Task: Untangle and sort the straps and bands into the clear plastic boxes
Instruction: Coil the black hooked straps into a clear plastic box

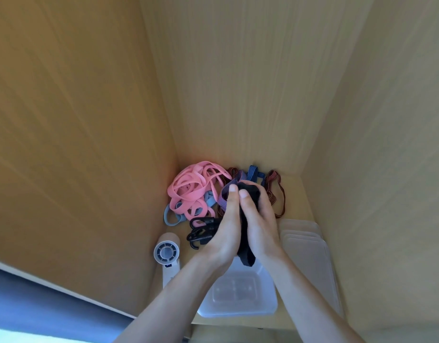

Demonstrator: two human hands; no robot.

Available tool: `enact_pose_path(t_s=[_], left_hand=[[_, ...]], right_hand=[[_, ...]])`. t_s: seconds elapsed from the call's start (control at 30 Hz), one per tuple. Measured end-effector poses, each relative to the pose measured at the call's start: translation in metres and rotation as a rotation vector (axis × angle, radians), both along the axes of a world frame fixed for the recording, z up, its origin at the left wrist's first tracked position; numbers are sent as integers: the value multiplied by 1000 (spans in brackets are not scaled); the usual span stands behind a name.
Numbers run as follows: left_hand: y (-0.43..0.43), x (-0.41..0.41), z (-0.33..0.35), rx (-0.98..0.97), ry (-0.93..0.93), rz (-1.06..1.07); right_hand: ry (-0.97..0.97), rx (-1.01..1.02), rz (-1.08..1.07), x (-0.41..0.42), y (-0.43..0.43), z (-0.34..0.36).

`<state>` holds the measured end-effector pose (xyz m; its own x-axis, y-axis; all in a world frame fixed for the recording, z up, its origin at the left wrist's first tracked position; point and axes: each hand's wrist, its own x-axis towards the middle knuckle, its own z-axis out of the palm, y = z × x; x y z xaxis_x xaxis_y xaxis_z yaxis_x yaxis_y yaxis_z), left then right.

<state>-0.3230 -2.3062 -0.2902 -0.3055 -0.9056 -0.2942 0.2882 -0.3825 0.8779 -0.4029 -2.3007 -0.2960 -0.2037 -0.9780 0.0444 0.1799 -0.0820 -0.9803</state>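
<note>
A black fabric strap [246, 253] is gripped by the left hand [224, 233] and right hand [261, 226]; a clear rectangular plastic box [267, 303] is seen at their 6 o'clock.

pink bands [188, 189] tangled, black band [246, 254] bunched

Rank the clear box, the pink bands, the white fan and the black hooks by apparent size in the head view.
1. clear box, though it is nearest the camera.
2. pink bands, close behind.
3. white fan and black hooks, too alike to rank; the left hand covers some hooks.
</note>
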Motion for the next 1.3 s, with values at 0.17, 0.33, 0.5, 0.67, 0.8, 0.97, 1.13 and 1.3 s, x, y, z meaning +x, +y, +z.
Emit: enact_pose_path(t_s=[0.17, 0.33, 0.5, 0.67, 0.8, 0.97, 1.13, 1.3], left_hand=[[1, -5, 8, 48, -105, -196], [3, 10, 7, -59, -245, -300], [4, 24, 14, -94, -169, -406], [1, 28, 6, -153, -231, -492], [0, 27, 3, -145, -277, -465], [-1, 37, 5, -6, -80, -506], [-7, 55, 7, 73, -54, -607], [-13, 66, 14, 101, -62, -736]], right_hand=[[78, 24, -163, -8, -9, 2], [-124, 95, -145, -26, -16, 12], [-192, 94, -26, -25, -11, 20], [-147, 94, -54, -18, -11, 15], [-40, 114, -59, -17, -12, 12], [80, 151, -1, -38, -20, 15], [450, 7, 332, -75, -16, 42], [836, -103, 691, -75, -3, 62]])
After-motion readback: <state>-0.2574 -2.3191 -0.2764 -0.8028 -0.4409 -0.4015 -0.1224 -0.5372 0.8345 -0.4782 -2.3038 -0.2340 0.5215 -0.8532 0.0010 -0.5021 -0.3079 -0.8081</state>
